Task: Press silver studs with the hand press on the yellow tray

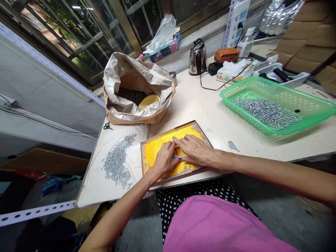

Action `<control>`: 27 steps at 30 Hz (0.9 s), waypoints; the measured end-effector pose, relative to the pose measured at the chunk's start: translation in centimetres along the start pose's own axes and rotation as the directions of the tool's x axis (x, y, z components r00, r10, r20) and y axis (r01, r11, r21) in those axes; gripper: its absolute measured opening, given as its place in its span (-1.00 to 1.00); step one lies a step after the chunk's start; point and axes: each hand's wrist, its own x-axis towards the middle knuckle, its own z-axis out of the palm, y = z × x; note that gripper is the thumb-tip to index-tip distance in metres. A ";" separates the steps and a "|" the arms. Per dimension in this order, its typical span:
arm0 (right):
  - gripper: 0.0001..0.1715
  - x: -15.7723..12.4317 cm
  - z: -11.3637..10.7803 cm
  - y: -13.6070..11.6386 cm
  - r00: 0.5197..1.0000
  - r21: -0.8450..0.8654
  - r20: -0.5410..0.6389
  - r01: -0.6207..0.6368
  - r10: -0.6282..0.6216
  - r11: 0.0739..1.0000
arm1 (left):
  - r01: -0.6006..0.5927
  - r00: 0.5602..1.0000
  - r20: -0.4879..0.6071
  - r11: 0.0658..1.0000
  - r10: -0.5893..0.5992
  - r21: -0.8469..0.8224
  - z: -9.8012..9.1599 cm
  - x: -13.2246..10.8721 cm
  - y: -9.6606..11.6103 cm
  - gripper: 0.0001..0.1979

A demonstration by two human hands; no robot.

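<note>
A shallow tray with a yellow bottom (pixel 162 141) lies on the table in front of me, small metal pins (pixel 187 170) scattered along its edges. Over its middle, my left hand (pixel 165 156) and my right hand (pixel 194 149) nearly meet, fingers bent inward. Between the thumbs a thin grey strip (pixel 179 157) shows, with a bit of red above it. Both hands seem closed around this small piece, but the fingers cover most of it, so its kind is unclear. To the left, a heap of similar metal pins (pixel 117 161) lies on a white sheet.
A green basket (pixel 273 131) holding many metal pins stands at the right. Behind the tray is an open sack (pixel 136 118) with dark contents and a yellow dish (pixel 149 101). Green scissors (pixel 107 126), a kettle (pixel 197 59) and a tissue box (pixel 231 72) are also on the table.
</note>
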 end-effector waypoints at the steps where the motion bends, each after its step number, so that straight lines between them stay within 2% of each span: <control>1: -0.29 0.1 0.2 0.0 1.000 -0.032 0.016 -0.015 0.015 0.999 | 0.013 1.000 -0.005 1.000 -0.012 0.028 0.0 0.2 0.0 -0.45; 4: -0.63 0.5 1.3 0.1 0.998 -0.140 0.027 -0.045 0.050 0.989 | 0.051 0.998 -0.030 0.994 -0.048 0.097 -0.1 0.4 0.3 -0.53; 8: -0.70 1.0 2.9 0.7 0.997 -0.174 0.071 0.032 -0.019 0.984 | 0.096 0.995 -0.008 0.989 -0.096 0.113 0.0 0.7 0.7 -0.85; 10: -0.76 1.1 3.2 1.1 0.993 -0.141 0.111 0.066 -0.050 0.988 | 0.115 0.993 0.016 0.988 -0.117 0.101 0.1 1.0 0.7 -0.92; 14: -0.82 1.1 3.0 2.0 0.996 -0.090 0.090 0.016 -0.008 0.996 | 0.134 0.991 0.003 0.987 -0.135 0.084 0.6 1.5 0.1 -0.83; 17: -0.55 1.1 2.5 3.1 0.999 -0.065 -0.001 -0.033 0.033 0.997 | 0.078 0.993 -0.095 0.996 -0.074 0.040 1.1 1.4 -0.5 -0.67; 19: -0.45 1.4 2.4 4.2 0.999 -0.061 -0.016 -0.053 0.052 0.997 | 0.006 0.991 -0.132 0.999 -0.002 0.032 1.4 1.1 -0.7 -0.72; 22: -0.62 2.0 2.8 5.8 0.997 -0.086 0.024 -0.066 0.069 0.994 | -0.086 0.991 -0.102 0.995 0.091 0.056 1.6 0.5 -0.4 -0.87; 24: -0.72 2.5 3.4 6.7 0.999 -0.106 0.030 -0.041 0.045 0.993 | -0.123 0.989 -0.075 0.990 0.129 0.069 1.6 0.2 0.1 -0.84; 27: -0.72 3.2 4.2 7.6 0.999 -0.098 -0.048 0.015 -0.020 0.995 | -0.160 0.982 -0.088 0.982 0.169 0.099 1.2 -0.5 0.9 -0.78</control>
